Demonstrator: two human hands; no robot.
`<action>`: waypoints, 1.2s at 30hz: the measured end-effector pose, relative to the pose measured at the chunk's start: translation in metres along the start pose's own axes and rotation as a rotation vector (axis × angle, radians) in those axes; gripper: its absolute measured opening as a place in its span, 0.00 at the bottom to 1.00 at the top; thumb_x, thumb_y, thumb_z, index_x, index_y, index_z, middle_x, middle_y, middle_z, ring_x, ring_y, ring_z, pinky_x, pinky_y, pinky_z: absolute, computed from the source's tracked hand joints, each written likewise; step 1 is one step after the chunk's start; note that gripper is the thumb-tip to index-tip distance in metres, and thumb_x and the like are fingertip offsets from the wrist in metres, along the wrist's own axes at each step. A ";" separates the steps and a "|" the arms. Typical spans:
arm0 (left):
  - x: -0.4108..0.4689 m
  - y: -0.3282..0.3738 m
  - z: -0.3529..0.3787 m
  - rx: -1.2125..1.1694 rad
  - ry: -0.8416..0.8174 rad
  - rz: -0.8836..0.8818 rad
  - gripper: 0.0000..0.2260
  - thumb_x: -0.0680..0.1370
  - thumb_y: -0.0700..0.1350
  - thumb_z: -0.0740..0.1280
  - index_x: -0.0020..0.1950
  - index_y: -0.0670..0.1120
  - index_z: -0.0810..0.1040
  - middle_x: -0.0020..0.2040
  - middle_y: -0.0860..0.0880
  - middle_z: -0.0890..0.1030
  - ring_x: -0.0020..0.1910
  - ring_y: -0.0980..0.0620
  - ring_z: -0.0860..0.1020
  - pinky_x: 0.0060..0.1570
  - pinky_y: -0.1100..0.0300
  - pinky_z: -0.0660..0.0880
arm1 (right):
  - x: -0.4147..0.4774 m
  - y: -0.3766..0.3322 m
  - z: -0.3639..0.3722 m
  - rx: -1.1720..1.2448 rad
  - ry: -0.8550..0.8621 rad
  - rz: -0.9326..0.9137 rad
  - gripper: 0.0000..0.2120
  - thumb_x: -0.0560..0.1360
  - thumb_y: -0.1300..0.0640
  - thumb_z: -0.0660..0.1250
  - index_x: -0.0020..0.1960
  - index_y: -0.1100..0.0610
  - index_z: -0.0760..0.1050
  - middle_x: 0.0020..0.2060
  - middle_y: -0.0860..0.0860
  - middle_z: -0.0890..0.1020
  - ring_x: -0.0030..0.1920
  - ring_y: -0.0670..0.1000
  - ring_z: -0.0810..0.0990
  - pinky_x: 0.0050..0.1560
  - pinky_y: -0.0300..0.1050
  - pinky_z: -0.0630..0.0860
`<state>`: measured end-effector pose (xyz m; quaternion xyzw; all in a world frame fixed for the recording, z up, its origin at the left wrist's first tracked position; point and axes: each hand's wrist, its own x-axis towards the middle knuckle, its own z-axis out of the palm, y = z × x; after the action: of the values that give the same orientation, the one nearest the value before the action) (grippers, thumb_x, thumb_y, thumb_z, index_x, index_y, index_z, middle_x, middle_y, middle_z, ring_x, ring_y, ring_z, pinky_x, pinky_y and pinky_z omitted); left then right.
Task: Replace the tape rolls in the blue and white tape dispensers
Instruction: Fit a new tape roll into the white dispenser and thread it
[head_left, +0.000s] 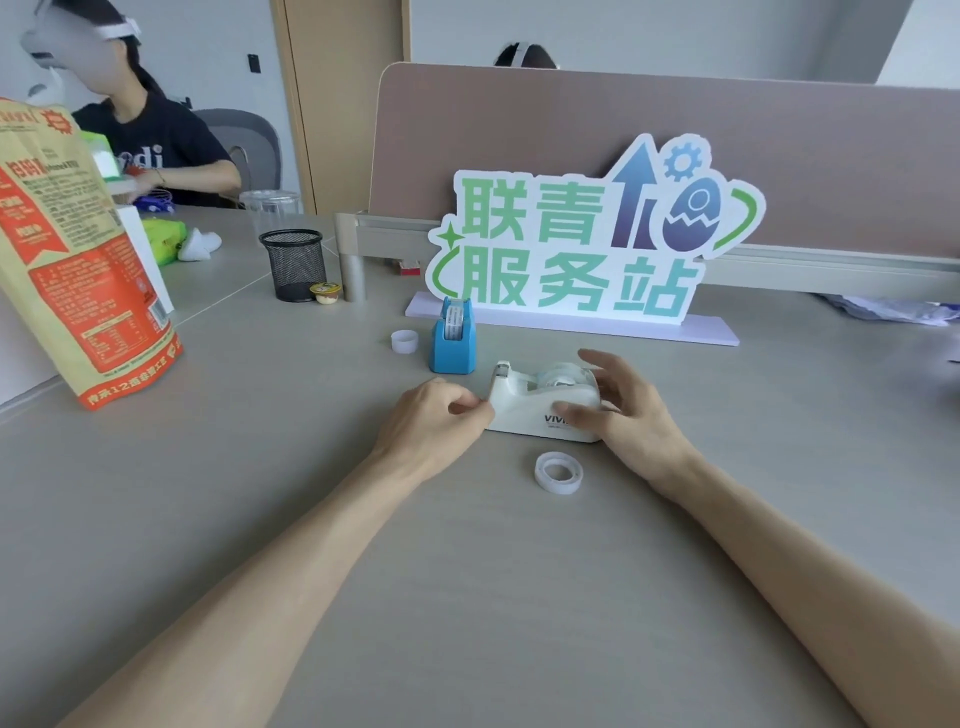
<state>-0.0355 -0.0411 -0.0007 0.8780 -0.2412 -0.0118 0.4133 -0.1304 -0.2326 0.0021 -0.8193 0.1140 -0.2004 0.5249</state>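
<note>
The white tape dispenser (524, 402) stands on the grey table with a clear tape roll (563, 375) seated in it. My left hand (434, 418) is curled at the dispenser's cutter end, thumb and forefinger pinched together; whether tape is between them is too small to tell. My right hand (626, 410) is spread over the dispenser's right end, thumb on its front side. A loose tape roll (558, 472) lies flat just in front of the dispenser. The blue tape dispenser (453, 338) stands behind and to the left, a roll in it. A small white core (404, 341) sits to its left.
A large sign with green characters (582, 244) stands behind the dispensers. A black mesh pen cup (293, 265) and a small yellow-lidded cup (326, 292) stand at the back left. An orange and tan bag (78, 260) stands at the far left. A person (150, 140) sits at the back left.
</note>
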 end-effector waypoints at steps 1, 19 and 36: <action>0.000 -0.001 0.000 -0.001 -0.013 0.005 0.08 0.73 0.52 0.64 0.46 0.53 0.81 0.51 0.56 0.78 0.51 0.55 0.76 0.48 0.58 0.72 | 0.000 0.000 0.002 -0.029 0.040 0.001 0.32 0.69 0.53 0.76 0.69 0.46 0.67 0.58 0.49 0.78 0.56 0.48 0.79 0.55 0.39 0.75; 0.027 0.016 0.021 0.041 -0.264 0.160 0.19 0.76 0.50 0.63 0.67 0.54 0.69 0.63 0.51 0.74 0.62 0.52 0.71 0.55 0.59 0.67 | 0.026 0.008 0.003 -0.268 -0.042 -0.080 0.25 0.73 0.49 0.71 0.69 0.52 0.72 0.64 0.47 0.78 0.50 0.47 0.82 0.54 0.39 0.75; 0.070 0.028 0.055 0.256 -0.047 0.041 0.11 0.79 0.49 0.60 0.59 0.44 0.70 0.58 0.43 0.79 0.56 0.40 0.77 0.49 0.50 0.75 | 0.070 0.020 0.015 -0.498 0.010 -0.054 0.09 0.81 0.57 0.57 0.47 0.63 0.70 0.44 0.61 0.81 0.47 0.62 0.76 0.41 0.45 0.64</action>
<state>0.0028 -0.1263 -0.0039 0.9179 -0.2684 0.0070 0.2921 -0.0604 -0.2566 -0.0067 -0.9251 0.1405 -0.1840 0.3009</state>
